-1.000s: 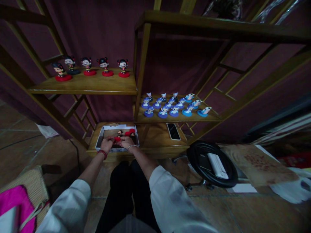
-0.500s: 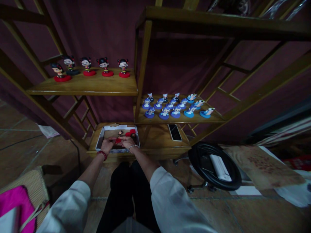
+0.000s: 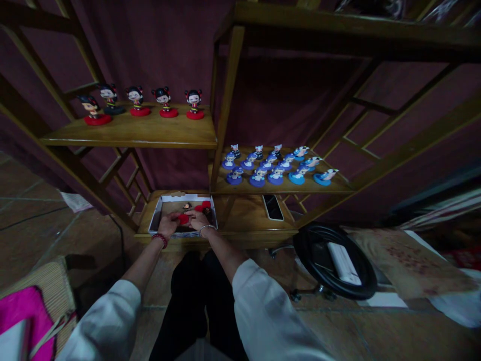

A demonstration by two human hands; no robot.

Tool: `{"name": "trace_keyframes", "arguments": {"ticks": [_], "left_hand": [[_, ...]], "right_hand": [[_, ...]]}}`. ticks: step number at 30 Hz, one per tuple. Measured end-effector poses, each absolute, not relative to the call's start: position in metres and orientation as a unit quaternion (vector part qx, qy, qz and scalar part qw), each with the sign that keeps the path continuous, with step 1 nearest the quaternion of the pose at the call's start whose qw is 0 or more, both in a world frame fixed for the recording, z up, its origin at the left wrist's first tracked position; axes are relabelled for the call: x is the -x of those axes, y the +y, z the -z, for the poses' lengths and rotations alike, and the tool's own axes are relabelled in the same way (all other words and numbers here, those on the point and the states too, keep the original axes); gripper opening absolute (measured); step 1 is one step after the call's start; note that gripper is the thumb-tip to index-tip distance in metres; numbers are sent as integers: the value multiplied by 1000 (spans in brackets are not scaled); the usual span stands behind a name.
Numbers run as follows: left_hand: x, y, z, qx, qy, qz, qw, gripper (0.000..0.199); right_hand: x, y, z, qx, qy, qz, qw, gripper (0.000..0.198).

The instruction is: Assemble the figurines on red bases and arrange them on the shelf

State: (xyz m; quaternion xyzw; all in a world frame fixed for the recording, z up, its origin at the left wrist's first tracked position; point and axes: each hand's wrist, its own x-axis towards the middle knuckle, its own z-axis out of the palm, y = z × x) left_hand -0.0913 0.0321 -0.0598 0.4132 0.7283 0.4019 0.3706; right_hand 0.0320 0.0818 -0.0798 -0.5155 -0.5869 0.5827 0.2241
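Over a shallow white cardboard box [image 3: 155, 219] on the lowest shelf, both my hands meet at a round red base [image 3: 183, 218], like those under the figurines above. My left hand [image 3: 169, 223], with a red beaded bracelet at the wrist, pinches its left side. My right hand [image 3: 197, 219], wearing a silver bangle, grips it from the right. Whether a figure is fixed to this base I cannot tell. Inside the box lie a small figurine piece [image 3: 187, 206] and more red bases [image 3: 205, 205], with a dark piece beside them that is too small to make out.
Several black-haired figurines [image 3: 164, 100] stand on the upper left shelf. Blue and purple figurines [image 3: 258, 175] fill the middle shelf. A phone [image 3: 272, 207] lies right of the box. A wheeled stool [image 3: 334, 260] stands at right, a woven seat [image 3: 52, 286] with pink cloth at left.
The red base between my fingers shows more of its flat face now. My hands stay over the box, and the view has shifted slightly.
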Motion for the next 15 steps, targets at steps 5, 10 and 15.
{"name": "trace_keyframes", "arguments": {"ticks": [5,10,15], "left_hand": [[91,32,59,-455,742,-351,344,23],[86,32,52,-497,760,-288,304,26],[80,32,46,-524,770,-245,270,28]], "right_hand": [[-30,80,71,520,-578,-590,220,35],[-29,83,71,521,-576,-593,212,32],[-28,87,76,528,-585,-581,205,32]]}}
